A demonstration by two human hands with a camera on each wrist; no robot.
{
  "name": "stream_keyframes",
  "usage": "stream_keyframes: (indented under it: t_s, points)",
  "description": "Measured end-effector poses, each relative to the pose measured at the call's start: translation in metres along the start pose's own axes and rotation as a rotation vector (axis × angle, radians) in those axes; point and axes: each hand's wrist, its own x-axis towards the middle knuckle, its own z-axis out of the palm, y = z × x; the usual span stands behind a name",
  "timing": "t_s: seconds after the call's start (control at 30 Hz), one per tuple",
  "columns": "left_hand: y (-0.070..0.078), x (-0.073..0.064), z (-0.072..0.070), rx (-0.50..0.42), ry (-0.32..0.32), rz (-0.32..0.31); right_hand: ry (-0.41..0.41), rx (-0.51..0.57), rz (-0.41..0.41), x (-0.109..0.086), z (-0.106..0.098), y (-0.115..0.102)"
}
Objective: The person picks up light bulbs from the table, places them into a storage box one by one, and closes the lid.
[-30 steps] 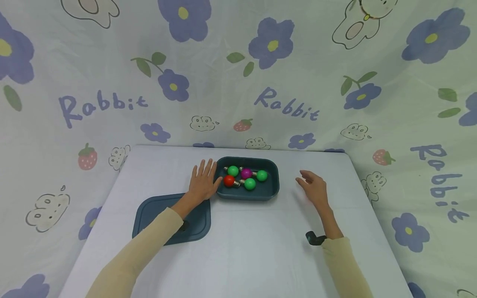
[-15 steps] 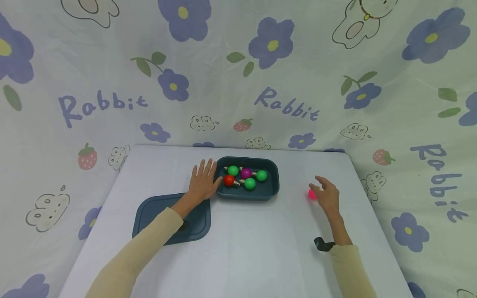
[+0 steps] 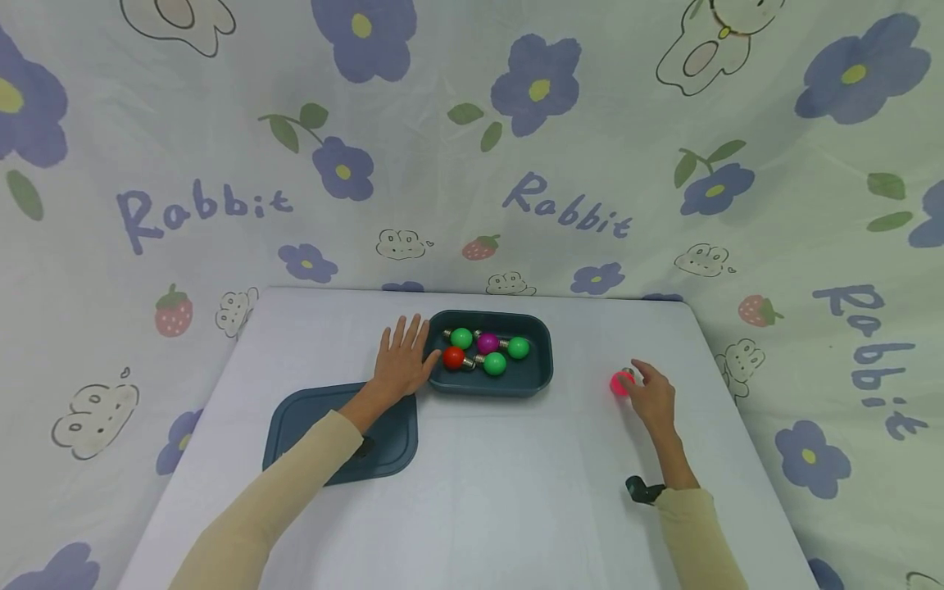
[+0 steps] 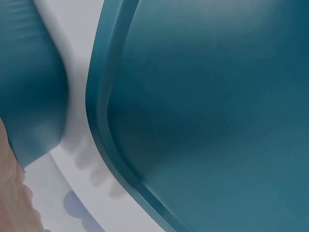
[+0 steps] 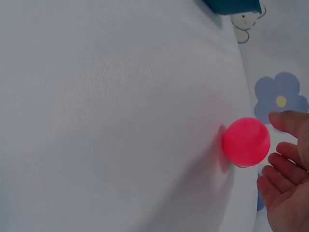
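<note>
My left hand (image 3: 401, 360) lies with straight fingers along the left side of a dark teal plastic box (image 3: 542, 381). Part of that hand (image 4: 12, 188) shows at the edge of the left wrist view, right by the box wall. Inside the box are several coloured bulbs with metal screw bases: green bulbs (image 3: 495, 364), a red bulb (image 3: 453, 357) and a purple bulb (image 3: 487, 343). To the right, a bright pink light bulb (image 5: 247, 142) sits on the table. My right hand (image 3: 653, 399) is beside it, thumb and forefinger parted around its right side, fingers loosely bent.
A flat teal lid (image 3: 391, 459) lies left of the box, partly under my left forearm. A white-covered table (image 3: 509, 492) carries everything. Patterned cloth (image 3: 442, 164) hangs behind and at the sides. A black wrist camera (image 3: 644, 490) juts from my right wrist.
My right hand has shifted right and slightly toward me, bringing the pink bulb into sight, then its metal base. My left hand and the box have stayed put.
</note>
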Motion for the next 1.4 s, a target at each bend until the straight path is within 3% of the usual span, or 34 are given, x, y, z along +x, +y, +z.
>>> stream_keyframes:
  t_s: [0.43,0.9,1.17,1.4]
  points:
    - [0.001,-0.002,-0.002,-0.004,-0.015,-0.001,-0.011,-0.003,0.042,0.001,0.006,0.013]
    - [0.002,-0.002,-0.004,-0.002,-0.02,-0.004,-0.077,-0.007,0.074,-0.001,0.011,0.016]
    - [0.002,-0.002,-0.004,0.002,-0.018,-0.005,-0.092,-0.001,0.054,-0.001,0.009,0.012]
    - [0.002,-0.003,-0.003,-0.006,-0.004,-0.001,-0.085,0.033,-0.009,-0.004,0.01,-0.007]
